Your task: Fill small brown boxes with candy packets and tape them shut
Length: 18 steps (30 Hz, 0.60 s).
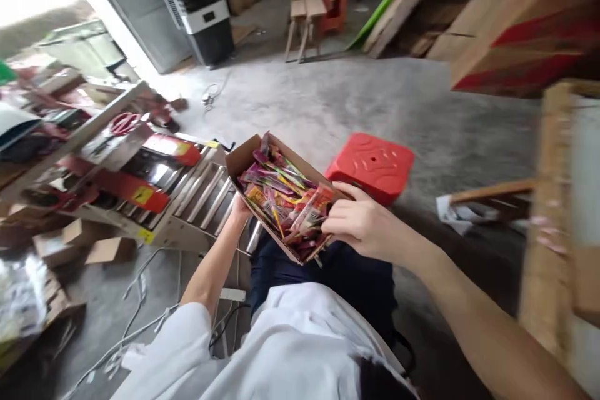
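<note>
Far left, 9 o'clock: a cluttered slanted rack (70,137) with red-handled scissors (122,123) lying on top, well apart from the hands.
Roller ramp: shiny metal rollers with red and yellow stickers (187,190) sit at 9 o'clock of the box, just beside it.
Left hand (240,207): it is under the left side of the box and props it up. Most of the fingers are hidden, so I cannot tell how tightly they grip.
Box: the shallow brown cardboard box (244,159) is up in the air over the person's lap, tilted, with one corner pointing to 11 o'clock. It looks held this way so the inside is easy to see and reach.
Packets: many thin, bright snack packets (281,190) lie in a loose heap inside the box.
Right hand (363,225): at 3 o'clock of the box, its fingers are curled onto the packets and the box's near edge, seemingly to keep them in place.
Stool: a red plastic stool (372,165) stands on the grey concrete floor (328,100), at 1 o'clock of the right hand.
Far right, 3 o'clock: a wooden post (548,219), blurry.
</note>
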Tool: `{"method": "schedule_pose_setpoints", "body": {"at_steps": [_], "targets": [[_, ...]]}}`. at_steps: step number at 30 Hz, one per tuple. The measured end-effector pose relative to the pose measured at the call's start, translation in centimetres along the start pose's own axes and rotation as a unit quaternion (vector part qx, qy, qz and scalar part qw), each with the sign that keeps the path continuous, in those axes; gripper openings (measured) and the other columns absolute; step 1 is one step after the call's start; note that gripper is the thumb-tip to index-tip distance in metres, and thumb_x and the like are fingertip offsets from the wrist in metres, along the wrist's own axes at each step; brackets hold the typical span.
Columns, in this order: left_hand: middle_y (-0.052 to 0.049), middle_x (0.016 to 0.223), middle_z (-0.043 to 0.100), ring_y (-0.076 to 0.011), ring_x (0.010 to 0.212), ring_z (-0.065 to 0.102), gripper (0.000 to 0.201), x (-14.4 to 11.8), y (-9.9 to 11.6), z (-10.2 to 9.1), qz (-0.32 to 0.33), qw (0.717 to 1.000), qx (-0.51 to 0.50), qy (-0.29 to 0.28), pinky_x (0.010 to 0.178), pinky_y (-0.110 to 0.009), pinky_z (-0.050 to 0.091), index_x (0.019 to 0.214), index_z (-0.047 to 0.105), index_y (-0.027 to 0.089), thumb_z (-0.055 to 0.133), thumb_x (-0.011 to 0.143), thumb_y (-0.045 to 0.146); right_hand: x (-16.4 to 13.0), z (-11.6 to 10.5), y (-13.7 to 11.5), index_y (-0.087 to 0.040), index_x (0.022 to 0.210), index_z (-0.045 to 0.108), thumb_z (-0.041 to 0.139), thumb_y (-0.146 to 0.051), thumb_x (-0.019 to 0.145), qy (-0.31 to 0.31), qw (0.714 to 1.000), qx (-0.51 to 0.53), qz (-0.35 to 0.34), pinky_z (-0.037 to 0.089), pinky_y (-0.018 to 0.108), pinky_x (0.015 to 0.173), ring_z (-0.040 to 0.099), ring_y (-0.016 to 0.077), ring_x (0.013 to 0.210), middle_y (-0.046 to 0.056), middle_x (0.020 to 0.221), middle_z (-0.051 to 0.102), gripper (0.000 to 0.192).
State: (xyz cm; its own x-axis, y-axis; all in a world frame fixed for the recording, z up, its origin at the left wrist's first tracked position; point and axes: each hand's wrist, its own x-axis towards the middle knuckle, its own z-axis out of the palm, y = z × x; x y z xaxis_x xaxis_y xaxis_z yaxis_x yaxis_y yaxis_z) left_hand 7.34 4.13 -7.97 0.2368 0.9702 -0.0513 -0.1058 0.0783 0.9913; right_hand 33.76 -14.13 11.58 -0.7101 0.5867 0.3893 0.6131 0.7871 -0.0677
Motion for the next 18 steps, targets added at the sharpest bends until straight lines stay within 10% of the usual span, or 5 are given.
{"method": "schedule_pose_setpoints", "body": {"at_steps": [5, 9, 13, 18], "targets": [[-0.006, 0.083, 0.075, -0.0252, 0.095, 0.072, 0.029, -0.7, -0.4, -11.0, 0.015, 0.981, -0.106, 0.163, 0.092, -0.041, 0.057, 0.077, 0.064, 0.018, 0.066, 0.077, 0.046, 10.4, 6.2, 5.6, -0.023, 0.077, 0.067, 0.06, -0.005, 0.083, -0.099, 0.99, 0.028, -0.093, 0.033, 0.053, 0.116, 0.06, 0.0174, 0.078, -0.001, 0.073, 0.065, 0.02], [-0.004, 0.069, 0.073, -0.0273, 0.087, 0.072, 0.025, -2.4, 0.1, -16.8, 0.015, 0.976, -0.118, 0.181, 0.089, -0.043, 0.058, 0.069, 0.066, 0.017, 0.08, 0.053, 0.029, 14.8, 10.1, 8.3, -0.022, 0.074, 0.066, 0.056, 0.0, 0.08, -0.133, 0.983, 0.077, -0.097, 0.037, 0.052, 0.115, 0.061, 0.0181, 0.08, 0.0, 0.076, 0.065, 0.025], [-0.005, 0.079, 0.076, -0.0257, 0.086, 0.072, 0.034, -3.6, 2.8, -19.7, 0.031, 0.978, -0.124, 0.167, 0.087, -0.039, 0.059, 0.075, 0.073, 0.017, 0.086, 0.046, 0.026, 13.9, 10.8, 7.8, -0.021, 0.1, 0.063, 0.052, -0.004, 0.078, -0.029, 0.984, 0.17, -0.042, 0.029, 0.059, 0.119, 0.061, 0.0233, 0.113, 0.01, 0.114, 0.066, 0.03], [-0.004, 0.097, 0.077, -0.0197, 0.081, 0.071, 0.046, -3.7, 7.2, -20.0, 0.109, 0.974, -0.073, 0.183, 0.076, -0.031, 0.057, 0.102, 0.077, 0.021, 0.085, 0.065, 0.047, 14.4, 10.9, 4.5, -0.015, 0.149, 0.035, 0.063, -0.027, 0.089, 0.044, 0.978, 0.204, 0.001, 0.015, 0.058, 0.126, 0.015, 0.0289, 0.155, 0.019, 0.165, 0.018, 0.067]]}}
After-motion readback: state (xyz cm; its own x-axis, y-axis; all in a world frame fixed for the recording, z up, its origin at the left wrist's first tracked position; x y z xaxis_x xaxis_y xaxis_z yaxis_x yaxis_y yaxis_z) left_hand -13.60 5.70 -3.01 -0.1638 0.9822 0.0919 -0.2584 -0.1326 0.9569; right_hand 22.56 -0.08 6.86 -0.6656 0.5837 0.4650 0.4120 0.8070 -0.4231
